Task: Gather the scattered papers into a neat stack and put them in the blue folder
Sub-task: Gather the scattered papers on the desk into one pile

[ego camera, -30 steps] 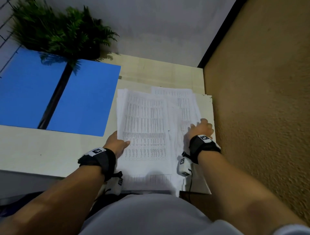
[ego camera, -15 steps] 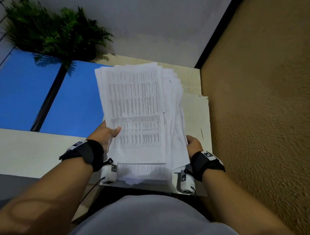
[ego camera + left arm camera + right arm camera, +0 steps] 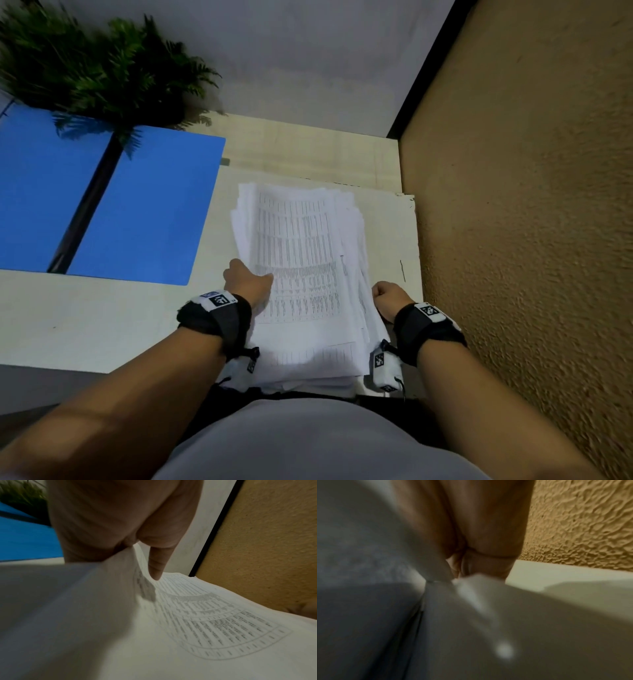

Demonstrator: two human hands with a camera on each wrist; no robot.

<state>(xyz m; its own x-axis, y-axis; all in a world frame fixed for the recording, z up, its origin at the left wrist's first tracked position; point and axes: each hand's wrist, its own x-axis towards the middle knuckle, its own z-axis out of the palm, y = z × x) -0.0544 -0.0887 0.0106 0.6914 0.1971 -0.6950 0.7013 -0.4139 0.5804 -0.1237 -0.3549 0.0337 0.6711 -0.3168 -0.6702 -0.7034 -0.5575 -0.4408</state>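
A thick stack of printed papers (image 3: 301, 267) lies roughly squared on the white table, near its right end, with the near end overhanging toward my body. My left hand (image 3: 250, 281) grips the stack's left edge, thumb on the top sheet (image 3: 214, 622) and fingers under it. My right hand (image 3: 388, 296) grips the stack's right edge, with its fingers hidden below the sheets (image 3: 488, 615). The blue folder (image 3: 144, 209) lies open and flat on the table, to the left of the stack.
A green fern-like plant (image 3: 102, 68) stands at the back left, its fronds over the folder's far edge. A textured tan wall (image 3: 531, 240) runs close along the table's right side. The table's front edge (image 3: 68, 366) is just before my body.
The stack, which stood raised and tilted up in both hands half a second ago, has come down flat onto the table. Both hands keep their grip on its sides.
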